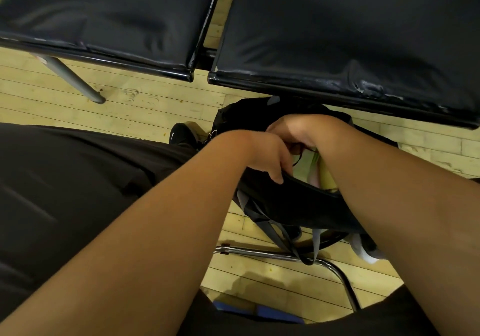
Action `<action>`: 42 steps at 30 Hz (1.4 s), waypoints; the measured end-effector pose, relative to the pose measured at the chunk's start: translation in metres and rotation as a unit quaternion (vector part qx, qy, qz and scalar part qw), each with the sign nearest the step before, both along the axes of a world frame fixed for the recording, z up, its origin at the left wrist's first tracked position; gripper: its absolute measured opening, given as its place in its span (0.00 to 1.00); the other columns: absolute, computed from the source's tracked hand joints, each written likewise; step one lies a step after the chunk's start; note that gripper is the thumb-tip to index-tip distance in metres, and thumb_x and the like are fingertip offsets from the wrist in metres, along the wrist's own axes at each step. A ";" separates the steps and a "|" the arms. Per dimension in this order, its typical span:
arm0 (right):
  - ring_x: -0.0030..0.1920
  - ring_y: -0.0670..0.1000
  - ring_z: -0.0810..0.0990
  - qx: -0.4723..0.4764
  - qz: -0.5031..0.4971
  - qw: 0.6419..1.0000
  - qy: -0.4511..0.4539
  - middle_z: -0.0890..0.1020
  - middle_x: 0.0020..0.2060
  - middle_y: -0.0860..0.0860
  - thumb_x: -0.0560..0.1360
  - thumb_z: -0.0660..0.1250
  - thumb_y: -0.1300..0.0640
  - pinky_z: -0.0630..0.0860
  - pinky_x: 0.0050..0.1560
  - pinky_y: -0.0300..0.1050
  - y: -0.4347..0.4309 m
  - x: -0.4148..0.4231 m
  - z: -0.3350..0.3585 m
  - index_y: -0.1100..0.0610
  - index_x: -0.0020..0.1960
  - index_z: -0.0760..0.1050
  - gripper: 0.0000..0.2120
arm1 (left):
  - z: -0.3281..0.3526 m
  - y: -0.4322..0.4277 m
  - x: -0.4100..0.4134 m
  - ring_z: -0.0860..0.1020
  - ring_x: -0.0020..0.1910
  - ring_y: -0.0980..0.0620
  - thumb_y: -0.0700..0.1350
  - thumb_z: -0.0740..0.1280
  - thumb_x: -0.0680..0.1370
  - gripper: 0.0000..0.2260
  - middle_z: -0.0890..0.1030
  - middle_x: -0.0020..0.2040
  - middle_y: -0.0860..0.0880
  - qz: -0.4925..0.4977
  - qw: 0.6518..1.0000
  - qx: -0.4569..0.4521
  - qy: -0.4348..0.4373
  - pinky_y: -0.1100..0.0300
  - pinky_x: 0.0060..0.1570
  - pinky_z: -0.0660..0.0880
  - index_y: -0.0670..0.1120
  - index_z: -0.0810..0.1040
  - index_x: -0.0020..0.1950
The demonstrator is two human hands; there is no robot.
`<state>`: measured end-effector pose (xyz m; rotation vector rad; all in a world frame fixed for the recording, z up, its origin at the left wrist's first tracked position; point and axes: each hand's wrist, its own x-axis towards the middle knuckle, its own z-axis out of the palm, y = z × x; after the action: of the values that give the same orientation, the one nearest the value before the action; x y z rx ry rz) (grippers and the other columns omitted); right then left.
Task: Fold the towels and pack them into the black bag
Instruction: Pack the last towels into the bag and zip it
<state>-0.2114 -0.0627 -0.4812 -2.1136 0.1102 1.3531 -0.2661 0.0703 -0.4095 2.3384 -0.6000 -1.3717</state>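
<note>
Two hands (270, 155) (301, 131), one black bag (298, 203), two seats (104, 18) (350, 24)

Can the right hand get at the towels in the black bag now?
Probably yes. The left hand grips the near rim of the black bag, holding its mouth open, and the right hand sits at that opening, just above the yellow-green towels. Nothing visible lies between.

forearms (155, 231): bare | trousers (65, 179): dark | shoe (181, 134): black, white logo
</note>
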 end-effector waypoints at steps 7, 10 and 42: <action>0.25 0.45 0.64 0.036 -0.090 0.995 -0.005 0.71 0.28 0.46 0.78 0.72 0.47 0.57 0.26 0.39 -0.002 0.003 -0.006 0.55 0.48 0.82 0.10 | -0.026 0.050 0.023 0.83 0.55 0.48 0.38 0.70 0.77 0.11 0.85 0.52 0.49 0.285 0.953 -0.014 -0.101 0.54 0.55 0.81 0.46 0.86 0.58; 0.25 0.45 0.64 0.058 -0.090 0.994 0.001 0.70 0.29 0.45 0.80 0.72 0.47 0.57 0.24 0.39 -0.004 0.004 -0.007 0.53 0.47 0.84 0.10 | -0.053 0.059 0.022 0.76 0.66 0.43 0.45 0.77 0.72 0.26 0.79 0.67 0.46 0.206 0.956 0.033 -0.204 0.48 0.65 0.76 0.52 0.79 0.70; 0.32 0.51 0.70 -0.023 -0.204 0.976 -0.077 0.73 0.31 0.51 0.74 0.73 0.51 0.64 0.29 0.41 -0.144 -0.063 0.027 0.57 0.42 0.84 0.09 | -0.054 -0.090 -0.005 0.74 0.69 0.41 0.53 0.72 0.80 0.21 0.77 0.68 0.45 -0.037 0.953 0.015 -0.300 0.46 0.65 0.75 0.49 0.77 0.72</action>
<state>-0.2745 -0.2067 -0.4541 -2.0785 0.4880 0.9502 -0.2706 -0.0197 -0.4640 2.7830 -0.8382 -0.6725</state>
